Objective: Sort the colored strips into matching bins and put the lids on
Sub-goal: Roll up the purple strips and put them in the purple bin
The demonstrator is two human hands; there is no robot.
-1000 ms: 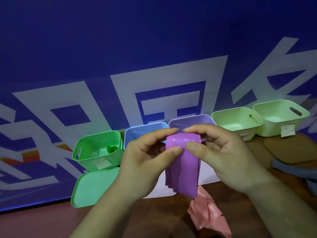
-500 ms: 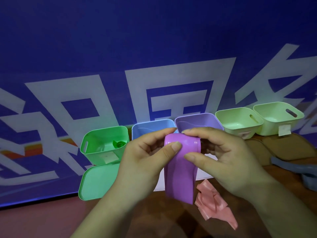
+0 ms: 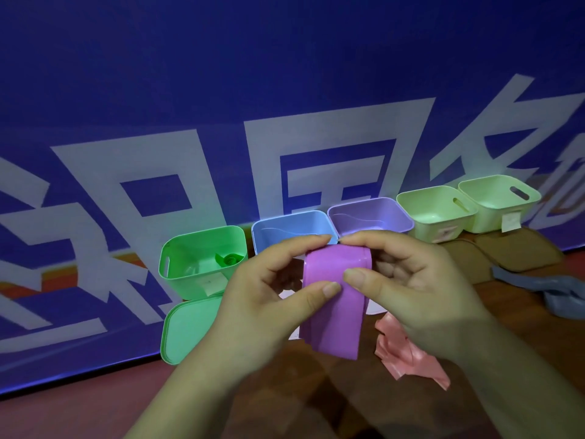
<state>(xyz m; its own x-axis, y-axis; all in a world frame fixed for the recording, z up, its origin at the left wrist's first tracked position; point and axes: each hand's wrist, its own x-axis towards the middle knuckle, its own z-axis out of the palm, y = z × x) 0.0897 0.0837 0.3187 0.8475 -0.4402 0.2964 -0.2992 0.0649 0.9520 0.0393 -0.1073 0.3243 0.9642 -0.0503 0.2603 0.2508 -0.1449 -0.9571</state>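
1. The purple strip is held up in front of the row of bins, between the two hands and above the table.
2. The left hand pinches the strip's left edge, thumb flat on the near face and forefinger curled over the top.
3. The right hand pinches the right edge in the same way, thumb on the near face just beside the left thumb.
4. The two forefinger tips almost meet above the strip's top; the hands are close together and both are clamped on the strip.
5. The strip is bent over at the top into a rounded fold that sits under the forefingers.
6. Its long axis runs nearly upright in the view, from the fold down toward the person, and the lower end hangs free below the thumbs.
7. Behind the hands stand a green bin, a blue bin and a purple bin, then two pale green bins to the right; all are open.
8. A rolled green strip lies in the green bin, and a green lid lies flat just in front of it.
9. Crumpled pink strips lie on the table under the right hand, and a blue strip lies well apart at the right edge.
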